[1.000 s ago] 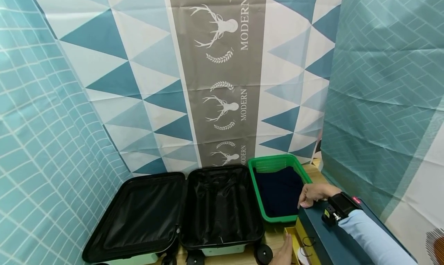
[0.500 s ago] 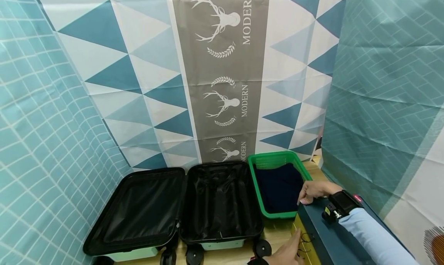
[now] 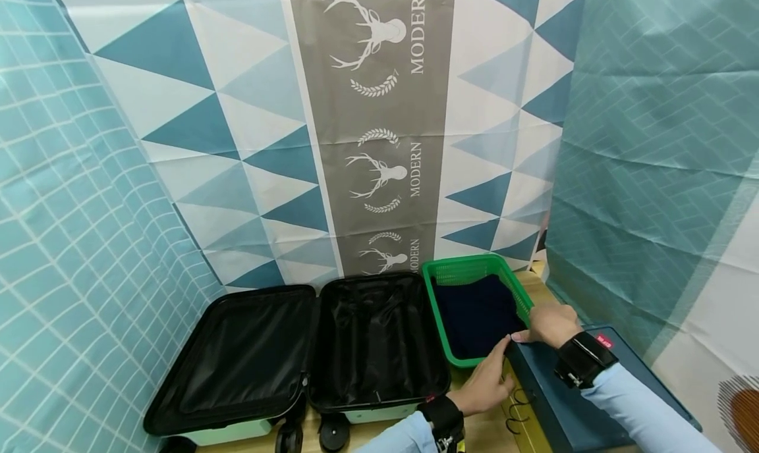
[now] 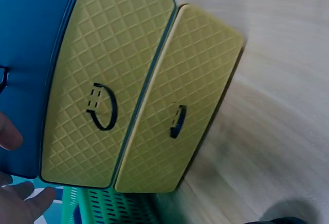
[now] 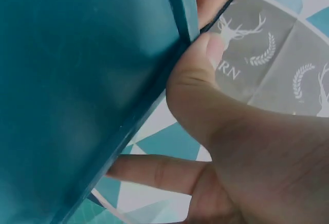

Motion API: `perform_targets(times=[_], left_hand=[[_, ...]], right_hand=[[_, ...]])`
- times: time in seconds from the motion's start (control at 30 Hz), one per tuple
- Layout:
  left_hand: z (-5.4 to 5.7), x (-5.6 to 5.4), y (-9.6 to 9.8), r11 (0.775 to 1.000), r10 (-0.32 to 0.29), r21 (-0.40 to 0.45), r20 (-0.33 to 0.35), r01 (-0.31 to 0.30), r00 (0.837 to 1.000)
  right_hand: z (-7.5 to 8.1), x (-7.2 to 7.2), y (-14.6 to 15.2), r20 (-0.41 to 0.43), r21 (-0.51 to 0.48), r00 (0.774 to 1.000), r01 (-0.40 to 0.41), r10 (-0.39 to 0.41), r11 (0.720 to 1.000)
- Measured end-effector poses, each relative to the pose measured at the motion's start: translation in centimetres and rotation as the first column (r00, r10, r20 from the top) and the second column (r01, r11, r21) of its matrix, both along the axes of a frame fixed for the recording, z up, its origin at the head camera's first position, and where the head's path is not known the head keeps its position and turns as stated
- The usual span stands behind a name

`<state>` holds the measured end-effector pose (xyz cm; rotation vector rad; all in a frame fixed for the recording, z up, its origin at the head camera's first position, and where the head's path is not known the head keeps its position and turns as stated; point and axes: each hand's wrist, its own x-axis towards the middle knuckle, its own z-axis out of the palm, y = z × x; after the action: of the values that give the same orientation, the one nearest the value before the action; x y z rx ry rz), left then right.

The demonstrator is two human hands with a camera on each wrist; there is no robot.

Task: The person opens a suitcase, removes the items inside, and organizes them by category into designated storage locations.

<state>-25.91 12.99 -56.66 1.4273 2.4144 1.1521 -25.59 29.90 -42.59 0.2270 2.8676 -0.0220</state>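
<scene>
A dark teal box (image 3: 584, 390) stands at the lower right of the head view. In the left wrist view, its yellow quilted panels (image 4: 103, 44) carry black loop handles (image 4: 114, 108). My right hand (image 3: 551, 324) grips the box's far corner, its thumb (image 5: 193, 75) on the rim and another finger against the edge. My left hand (image 3: 486, 387) reaches to that same corner with its fingers extended, the tips close to the right thumb. In the left wrist view, the left thumb (image 4: 7, 134) lies by a teal face of the box. Part of the left hand is out of that view.
Beside the box stands a green basket (image 3: 439, 321) holding dark navy cloth (image 3: 477, 315). Left of it lies an open suitcase (image 3: 379, 347) with a black lining and wheels, its other half (image 3: 249, 354) folded flat. Patterned curtains (image 3: 379, 110) hang behind the wooden table (image 3: 539, 292).
The yellow tray that stuck out from the box has gone in under my left hand. That hand has since moved up to the far corner. My right hand stays at that corner, its fingers repositioned.
</scene>
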Motion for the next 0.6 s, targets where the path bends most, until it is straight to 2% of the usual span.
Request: perform_targets(times=[0.1,0.23,0.3,0.37,0.4,0.53,0.6], left_hand=[[0.1,-0.2,0.2,1.0,0.016,0.01,0.033,-0.016,0.999],[-0.1,-0.1,0.3,1.0,0.016,-0.001,0.041,-0.016,0.999],[-0.3,0.0,0.2,1.0,0.013,-0.012,0.025,-0.013,1.0],[-0.4,0.1,0.2,1.0,0.006,-0.017,0.031,-0.005,1.0],[-0.4,0.1,0.2,1.0,0.004,-0.017,0.034,-0.004,0.999],[-0.2,0.1,0.2,0.999,0.034,-0.031,0.001,-0.034,0.999],[-0.1,0.0,0.2,0.996,0.065,-0.061,-0.076,-0.07,0.995]], right_hand=[[-0.2,0.3,-0.2,-0.028,-0.003,1.0,0.003,-0.003,1.0],[-1.5,0.2,0.4,-0.026,-0.017,1.0,-0.005,0.004,1.0],[-1.8,0.3,0.6,-0.012,-0.03,1.0,-0.016,0.015,0.999],[-1.9,0.7,0.5,0.005,-0.049,1.0,-0.03,0.03,0.998],[-1.4,1.0,0.2,0.021,-0.068,0.999,-0.03,0.032,0.997],[-0.7,1.7,-0.6,0.075,-0.097,0.996,-0.043,0.05,0.994],[-0.3,1.9,-0.8,0.104,-0.099,0.993,-0.054,0.064,0.994]])
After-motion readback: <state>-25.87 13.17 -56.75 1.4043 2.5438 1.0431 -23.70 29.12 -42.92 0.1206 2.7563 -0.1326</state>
